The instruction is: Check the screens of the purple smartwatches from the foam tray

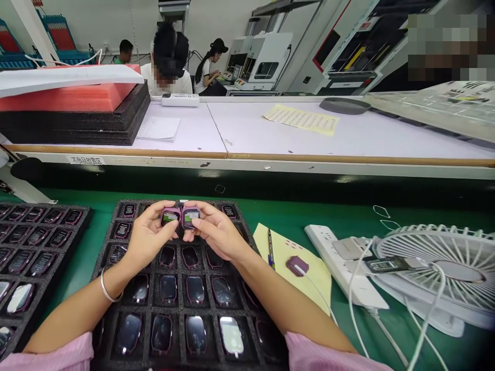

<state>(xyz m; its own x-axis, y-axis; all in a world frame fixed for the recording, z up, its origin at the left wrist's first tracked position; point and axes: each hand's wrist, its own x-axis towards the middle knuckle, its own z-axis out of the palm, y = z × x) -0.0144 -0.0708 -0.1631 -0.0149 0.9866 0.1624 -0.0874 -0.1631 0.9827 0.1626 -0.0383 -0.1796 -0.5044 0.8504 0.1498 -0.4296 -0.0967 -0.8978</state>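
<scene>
Pinched in the left hand (149, 234), a watch (169, 215) could slip if the thumb eases; the second watch (191, 217), held by the right hand's (220, 234) thumb and fingers just beside it, could knock its neighbor if either wrist turns. A drop might scratch the rows below, since both are held above the middle tray. The left tray (73, 230), black foam, holds dark-faced watches (20, 262) in rows; the middle tray (181, 307) carries more, set singly in pockets, some hidden beneath the forearms.
</scene>
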